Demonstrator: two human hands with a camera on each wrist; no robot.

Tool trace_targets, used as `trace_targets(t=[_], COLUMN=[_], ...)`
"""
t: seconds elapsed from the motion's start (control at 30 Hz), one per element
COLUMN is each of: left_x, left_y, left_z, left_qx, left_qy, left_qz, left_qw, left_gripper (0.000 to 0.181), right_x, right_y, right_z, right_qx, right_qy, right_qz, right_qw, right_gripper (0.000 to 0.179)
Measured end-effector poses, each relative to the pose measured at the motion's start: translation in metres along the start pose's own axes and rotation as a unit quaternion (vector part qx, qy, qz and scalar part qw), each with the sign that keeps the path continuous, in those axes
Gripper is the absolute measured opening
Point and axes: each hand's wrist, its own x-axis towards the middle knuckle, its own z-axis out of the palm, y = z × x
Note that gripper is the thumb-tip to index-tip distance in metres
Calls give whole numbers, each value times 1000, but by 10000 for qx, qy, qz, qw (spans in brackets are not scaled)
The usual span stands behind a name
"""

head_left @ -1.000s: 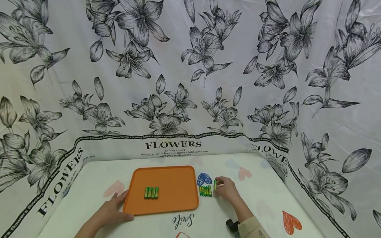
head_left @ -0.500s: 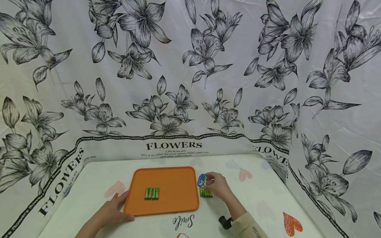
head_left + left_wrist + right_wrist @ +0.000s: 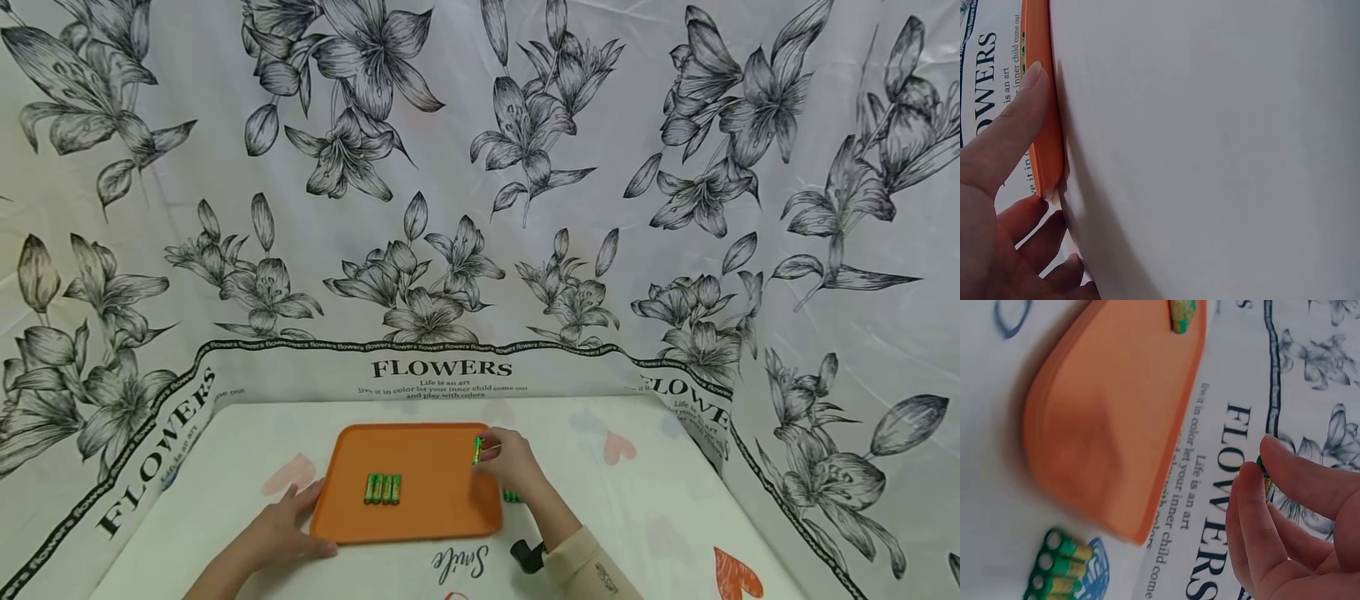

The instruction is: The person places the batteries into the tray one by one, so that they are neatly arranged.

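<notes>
I've got the right hand (image 3: 512, 462) pinching one battery (image 3: 477, 451) over the orange tray (image 3: 442, 510), right side; left hand (image 3: 281, 527) spread at its near-left corner, presumably steadying it; four batteries (image 3: 387, 489) lie rowed on it.

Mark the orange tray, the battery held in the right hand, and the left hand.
Orange tray (image 3: 438, 492): head view, bare floor.
Held battery (image 3: 477, 452): head view, middle of its side.
Left hand (image 3: 283, 527): head view, back of hand.
</notes>
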Motion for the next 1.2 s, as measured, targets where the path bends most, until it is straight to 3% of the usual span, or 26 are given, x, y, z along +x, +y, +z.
trace_targets(t=[0.23, 0.37, 0.5, 0.67, 0.8, 0.93, 1.07, 1.2], left_x=[1, -2, -5, -6, -5, -5, -4, -2], left_y=[2, 3, 5, 6, 5, 4, 1, 0], left_z=[-1, -2, -3, -4, -3, -2, -1, -1], left_qx=[13, 3, -24, -30, -20, -13, -2, -24], left_qy=[-106, -97, -44, 2, -6, -51, -80, -85], left_qz=[-73, 37, 111, 171, 147, 109, 109, 57], left_qw=[9999, 9999, 9999, 9998, 9999, 9999, 9999, 9999], left_gripper=[126, 121, 119, 119, 119, 119, 118, 122], right_x=[6, 12, 19, 24, 24, 23, 24, 26], right_y=[-15, -18, -16, -12, -11, -12, -16, -19], right_z=[14, 26, 43, 69, 88, 103, 114, 120], right_qx=[72, 233, 469, 297, 134, 306, 370, 98], right_qy=[-139, -255, -409, -486, -518, -605, -593, -545], right_qz=[-104, -134, -200, -288, -129, 167, 448, 528], right_qw=[9998, 9993, 9979, 9980, 9985, 9976, 9965, 9971], right_gripper=[52, 52, 52, 51, 49, 51, 56, 57])
